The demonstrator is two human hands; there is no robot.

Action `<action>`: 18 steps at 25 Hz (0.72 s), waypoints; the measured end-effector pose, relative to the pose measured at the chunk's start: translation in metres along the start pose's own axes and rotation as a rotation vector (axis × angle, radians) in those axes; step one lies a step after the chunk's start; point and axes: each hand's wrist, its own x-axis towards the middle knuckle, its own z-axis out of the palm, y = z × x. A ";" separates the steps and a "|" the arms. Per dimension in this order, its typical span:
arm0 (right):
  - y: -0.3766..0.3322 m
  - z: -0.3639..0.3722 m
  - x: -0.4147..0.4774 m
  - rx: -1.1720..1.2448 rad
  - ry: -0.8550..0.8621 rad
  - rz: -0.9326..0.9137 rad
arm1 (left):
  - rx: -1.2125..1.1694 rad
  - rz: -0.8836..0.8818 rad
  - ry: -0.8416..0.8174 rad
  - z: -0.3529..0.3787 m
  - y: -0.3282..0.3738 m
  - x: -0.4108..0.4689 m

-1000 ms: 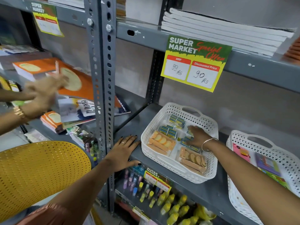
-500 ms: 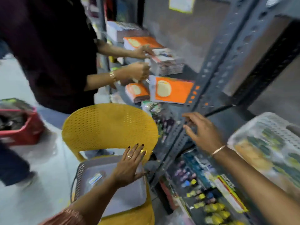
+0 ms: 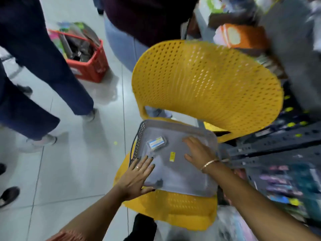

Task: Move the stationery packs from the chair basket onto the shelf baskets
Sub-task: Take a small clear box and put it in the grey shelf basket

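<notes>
A grey basket [image 3: 175, 173] rests on the seat of a yellow perforated chair [image 3: 205, 84]. One small clear stationery pack [image 3: 157, 143] with a blue-and-white label lies in its far left part, and a small yellow slip [image 3: 172, 156] lies near the middle. My left hand [image 3: 137, 176] is spread flat on the basket's near left rim, holding nothing. My right hand [image 3: 199, 151] is inside the basket on the right, fingers apart and pointing toward the pack, a hand's width from it. The shelf baskets are out of view.
The grey metal shelf [image 3: 271, 146] runs along the right, blurred, with coloured items below. A red basket [image 3: 83, 58] full of goods stands on the tiled floor at upper left. Other people's legs [image 3: 43, 66] stand left and behind the chair.
My view swung from the shelf down to the chair. My right hand left the white shelf basket and came down into the grey basket; my left hand moved from the shelf edge to the basket rim.
</notes>
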 end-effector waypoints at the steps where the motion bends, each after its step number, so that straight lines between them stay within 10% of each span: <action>1: -0.005 0.016 0.015 -0.008 -0.034 -0.012 | 0.002 -0.002 -0.005 0.010 -0.003 0.000; 18: -0.027 0.104 0.115 -0.180 0.051 -0.166 | -0.011 0.050 0.126 0.057 -0.015 0.009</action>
